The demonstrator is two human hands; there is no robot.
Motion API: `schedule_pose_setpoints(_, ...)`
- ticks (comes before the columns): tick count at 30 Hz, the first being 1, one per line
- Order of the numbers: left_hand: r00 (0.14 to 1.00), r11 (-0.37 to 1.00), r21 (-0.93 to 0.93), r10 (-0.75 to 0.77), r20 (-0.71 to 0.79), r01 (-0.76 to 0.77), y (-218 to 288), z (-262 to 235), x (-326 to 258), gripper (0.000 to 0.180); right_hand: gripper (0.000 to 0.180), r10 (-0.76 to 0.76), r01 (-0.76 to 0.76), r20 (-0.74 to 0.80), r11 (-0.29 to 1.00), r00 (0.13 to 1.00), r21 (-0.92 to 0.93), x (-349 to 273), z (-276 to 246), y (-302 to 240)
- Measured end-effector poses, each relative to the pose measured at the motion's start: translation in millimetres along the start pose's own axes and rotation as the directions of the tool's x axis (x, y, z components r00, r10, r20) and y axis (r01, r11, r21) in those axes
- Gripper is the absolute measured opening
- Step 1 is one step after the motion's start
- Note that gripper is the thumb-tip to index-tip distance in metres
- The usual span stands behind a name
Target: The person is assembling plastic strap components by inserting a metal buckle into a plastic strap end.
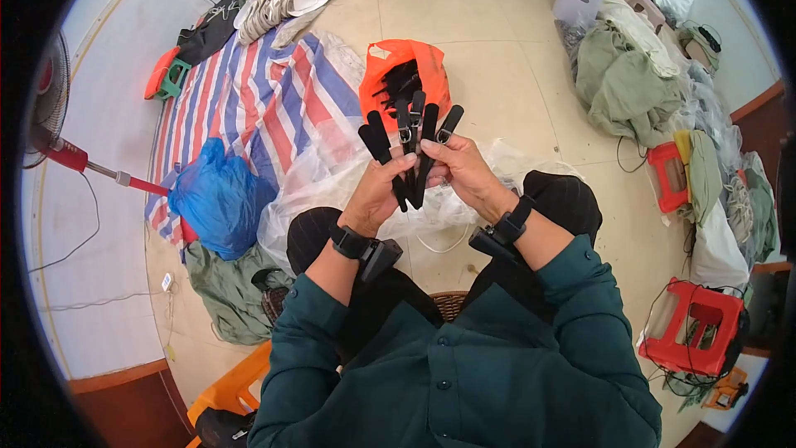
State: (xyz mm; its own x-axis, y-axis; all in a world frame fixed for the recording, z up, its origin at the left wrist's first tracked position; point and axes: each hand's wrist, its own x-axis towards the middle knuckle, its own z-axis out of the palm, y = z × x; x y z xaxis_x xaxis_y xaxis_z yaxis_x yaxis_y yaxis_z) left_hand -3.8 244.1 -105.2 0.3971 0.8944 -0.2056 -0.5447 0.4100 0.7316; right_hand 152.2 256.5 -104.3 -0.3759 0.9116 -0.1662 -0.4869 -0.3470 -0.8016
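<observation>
Several short black straps (429, 120) with silver buckles are fanned out between my two hands, over my knees. My left hand (377, 191) is closed on the straps at the left of the bunch, thumb on top. From the other side my right hand (474, 176) pinches the straps at the right, its thumb across them. Their rounded ends point up and away from me, and a few narrow ends hang below my fingers. Just beyond stands an open orange plastic bag (431, 66) with more black pieces (401, 79) inside.
A striped sheet (240, 99) and a blue bag (217, 203) lie on the left, near a standing fan (58, 91). Green cloth (622, 83) and red stools (696, 328) line the right. Clear plastic sheeting (315, 182) spreads under the orange bag.
</observation>
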Motion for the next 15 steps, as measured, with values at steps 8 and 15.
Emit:
schedule_pose_setpoints(8,0.997,0.997,0.048,0.053,0.054,-0.055,7,-3,-2,0.039,0.02,-0.043,0.044,0.009,0.997,0.999,-0.056,2,-5,-7)
schedule_pose_setpoints(15,0.997,0.999,0.039,0.016,0.071,-0.019,6,-4,-5,0.043,0.018,-0.097,0.085,-0.076,0.985,0.992,-0.148,-1,3,-7)
